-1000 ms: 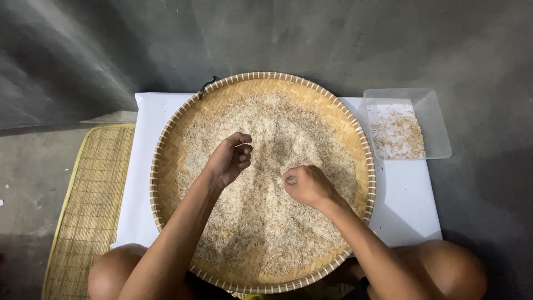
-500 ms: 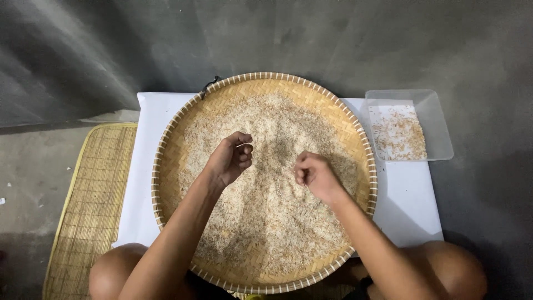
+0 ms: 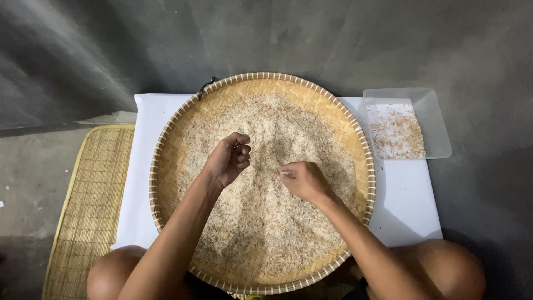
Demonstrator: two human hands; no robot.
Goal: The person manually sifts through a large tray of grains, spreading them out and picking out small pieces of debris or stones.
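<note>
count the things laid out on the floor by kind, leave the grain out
round woven tray: 1
clear plastic container: 1
white sheet: 1
bamboo mat: 1
total: 4

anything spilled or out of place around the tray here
Nothing stands out. The grain lies inside the round woven tray, none visible on the white cloth. The clear container of husky bits sits upright beside it. Both hands are over the grain.
</note>
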